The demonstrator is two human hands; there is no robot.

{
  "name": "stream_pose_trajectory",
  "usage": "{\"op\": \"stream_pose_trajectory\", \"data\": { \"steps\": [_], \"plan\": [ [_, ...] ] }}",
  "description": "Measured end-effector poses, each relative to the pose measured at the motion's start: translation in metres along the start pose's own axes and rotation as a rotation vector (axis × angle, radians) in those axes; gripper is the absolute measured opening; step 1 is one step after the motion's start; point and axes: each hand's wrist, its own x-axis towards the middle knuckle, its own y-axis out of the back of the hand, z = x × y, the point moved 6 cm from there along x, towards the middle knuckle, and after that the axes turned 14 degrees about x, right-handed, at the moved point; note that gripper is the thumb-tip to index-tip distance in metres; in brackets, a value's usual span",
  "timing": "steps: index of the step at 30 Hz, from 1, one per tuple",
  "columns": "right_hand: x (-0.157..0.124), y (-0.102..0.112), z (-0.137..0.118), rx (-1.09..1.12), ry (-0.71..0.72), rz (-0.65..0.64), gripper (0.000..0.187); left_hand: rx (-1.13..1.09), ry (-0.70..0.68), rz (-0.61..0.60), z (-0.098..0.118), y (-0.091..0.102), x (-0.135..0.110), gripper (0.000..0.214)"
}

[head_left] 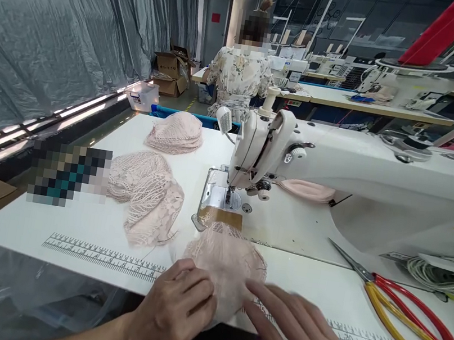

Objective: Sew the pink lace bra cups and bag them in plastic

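A pale pink lace bra cup (224, 263) lies at the table's front edge, just below the needle plate of a white sewing machine (257, 140). My left hand (179, 305) is closed on the cup's lower left side, fingers curled into the fabric. Against its right edge rests my right hand (297, 328), fingers stretched out and slightly blurred. The presser foot (229, 196) stands apart from the cup, beyond it. Further left lie more lace pieces (149, 192), overlapping one another, and behind them a stack of pink lace cups (177, 131).
Scissors with red and yellow handles (404, 321) lie on the right, blades towards the machine. A coil of pale cord (448, 275) is beside the machine body. A printed ruler (103, 256) runs along the front edge. Ahead, a person (241, 75) sits facing away.
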Motion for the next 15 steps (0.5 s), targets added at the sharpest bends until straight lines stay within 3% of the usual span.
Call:
{"op": "stream_pose_trajectory", "data": {
  "steps": [2,4,11,15],
  "plan": [
    [0.037,-0.016,-0.001,0.081,0.065,-0.05,0.026,0.025,-0.007,0.023,0.001,0.0,-0.001,0.028],
    [0.055,-0.027,0.005,0.169,0.043,-0.059,0.021,0.039,-0.015,0.049,0.001,0.001,-0.002,0.027],
    [0.031,-0.033,0.01,0.281,0.0,-0.1,0.031,0.023,-0.083,0.043,0.003,0.002,-0.007,0.031],
    [0.027,-0.03,0.001,0.296,0.052,-0.129,0.034,0.032,-0.072,0.043,0.002,0.005,-0.007,0.033]
  ]
}}
